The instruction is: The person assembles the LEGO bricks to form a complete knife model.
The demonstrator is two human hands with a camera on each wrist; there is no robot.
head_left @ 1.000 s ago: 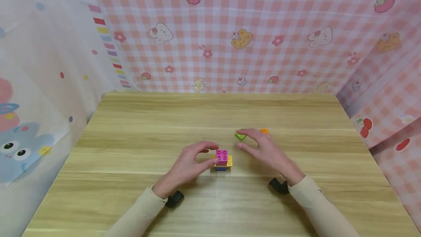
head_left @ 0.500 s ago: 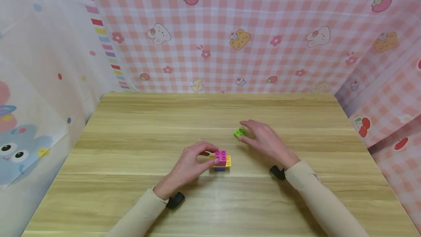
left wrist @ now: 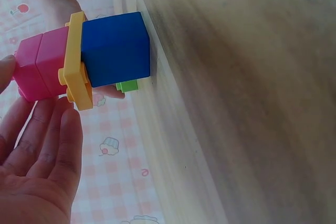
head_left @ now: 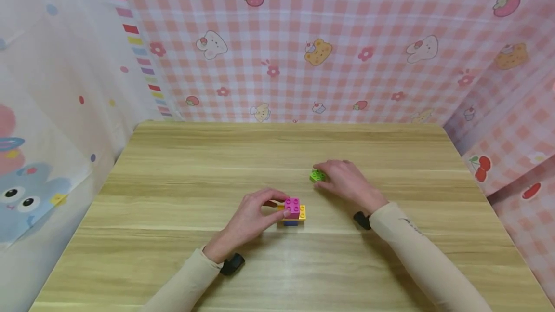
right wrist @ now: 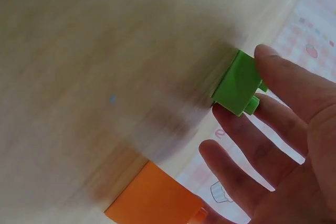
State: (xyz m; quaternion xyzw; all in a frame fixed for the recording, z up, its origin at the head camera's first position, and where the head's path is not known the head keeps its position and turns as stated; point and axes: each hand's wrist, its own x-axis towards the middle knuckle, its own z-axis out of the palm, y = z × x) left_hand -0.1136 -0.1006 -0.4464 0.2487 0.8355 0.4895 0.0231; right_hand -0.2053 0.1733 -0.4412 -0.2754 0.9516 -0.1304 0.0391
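My left hand [head_left: 251, 215] holds the top of a small stack between thumb and fingers. The stack has two pink bricks [left wrist: 42, 66], a yellow plate [left wrist: 77, 66] under them and a blue brick [left wrist: 116, 49] at the bottom, upright on the table. Farther back and to the right, a green brick [right wrist: 237, 85] lies with its studs up. My right hand [head_left: 347, 182] pinches it, thumb on one side and a fingertip on the other. An orange brick [right wrist: 155, 198] sits close by the right hand's outer fingers; in the head view that hand hides it.
The wooden table [head_left: 217, 153] runs back to a pink checked cloth [head_left: 277, 42] hanging behind it. A white patterned cloth [head_left: 52, 81] hangs along the left side. Black straps with small devices [head_left: 232, 264] sit at both wrists.
The right hand first shifted back and away, covering the orange brick, then came in around the green brick. The left hand stays at the stack.
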